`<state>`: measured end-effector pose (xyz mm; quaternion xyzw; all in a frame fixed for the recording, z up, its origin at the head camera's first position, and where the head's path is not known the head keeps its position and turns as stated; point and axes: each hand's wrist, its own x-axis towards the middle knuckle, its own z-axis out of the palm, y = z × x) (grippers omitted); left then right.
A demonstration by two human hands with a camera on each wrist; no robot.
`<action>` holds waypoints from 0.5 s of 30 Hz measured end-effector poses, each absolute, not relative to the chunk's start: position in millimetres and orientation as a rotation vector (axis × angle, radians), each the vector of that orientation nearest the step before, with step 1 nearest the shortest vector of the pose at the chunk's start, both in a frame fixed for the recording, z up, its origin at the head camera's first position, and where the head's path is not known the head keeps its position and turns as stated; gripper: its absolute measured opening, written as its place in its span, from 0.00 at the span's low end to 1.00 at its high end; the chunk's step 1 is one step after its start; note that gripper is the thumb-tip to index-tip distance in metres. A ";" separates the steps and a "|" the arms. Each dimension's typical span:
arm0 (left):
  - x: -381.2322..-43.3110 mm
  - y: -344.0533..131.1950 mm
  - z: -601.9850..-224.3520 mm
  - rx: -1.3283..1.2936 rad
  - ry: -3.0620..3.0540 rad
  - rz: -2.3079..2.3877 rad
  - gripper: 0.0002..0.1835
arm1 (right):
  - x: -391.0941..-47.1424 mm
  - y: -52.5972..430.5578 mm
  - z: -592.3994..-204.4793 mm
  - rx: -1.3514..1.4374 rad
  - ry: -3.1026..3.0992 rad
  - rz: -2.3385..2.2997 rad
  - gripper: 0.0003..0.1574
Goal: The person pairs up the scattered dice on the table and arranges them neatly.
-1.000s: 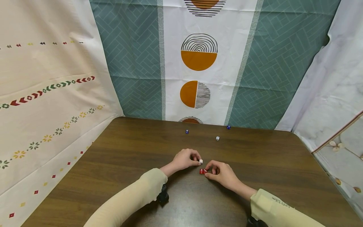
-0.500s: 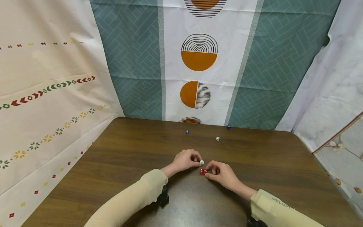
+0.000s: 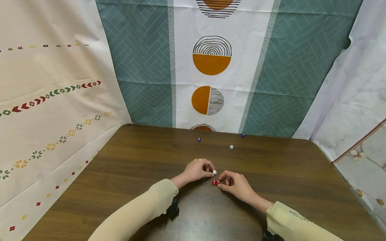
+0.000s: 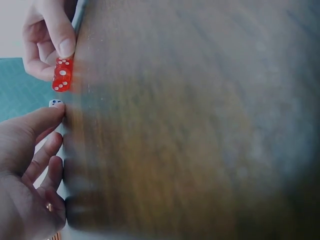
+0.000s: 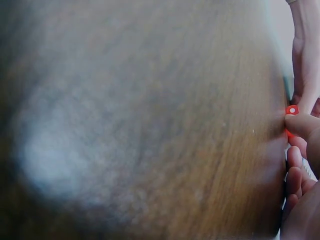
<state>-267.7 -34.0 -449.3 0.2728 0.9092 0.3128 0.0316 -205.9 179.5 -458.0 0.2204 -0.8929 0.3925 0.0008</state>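
Close to the table's middle, my left hand (image 3: pixel 196 169) pinches a white die (image 3: pixel 214 172) between thumb and fingers. Two red dice (image 3: pixel 214 182) lie side by side on the table just nearer to me and slightly right. The right-hand one is pinched by my right hand (image 3: pixel 238 185). In the left wrist view, the white die (image 4: pixel 56 103) shows dark pips under the left thumb, a small gap away from the red dice (image 4: pixel 62 75). The right thumb partly covers the red die (image 5: pixel 292 110) in the right wrist view.
Toward the back of the brown wooden table (image 3: pixel 144 150) lie a blue die (image 3: pixel 199 140), another blue die (image 3: pixel 243 135) near the rear edge, and a second white die (image 3: pixel 231 147). Patterned cloths hang along the back, left and right sides.
Over the first half second my left hand shifted slightly right and toward me with the white die. Since then it has stayed still. The right hand and red dice have not visibly moved.
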 end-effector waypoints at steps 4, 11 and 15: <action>-267.9 -34.2 -449.5 0.845 2.798 0.961 0.05 | -205.6 179.5 -457.9 0.686 -2.812 1.233 0.09; -268.4 -34.7 -449.6 0.833 2.785 0.960 0.05 | -205.7 179.6 -457.3 0.703 -2.797 1.229 0.09; -269.6 -34.2 -449.7 0.842 2.779 0.960 0.05 | -206.0 179.4 -458.1 0.677 -2.814 1.235 0.09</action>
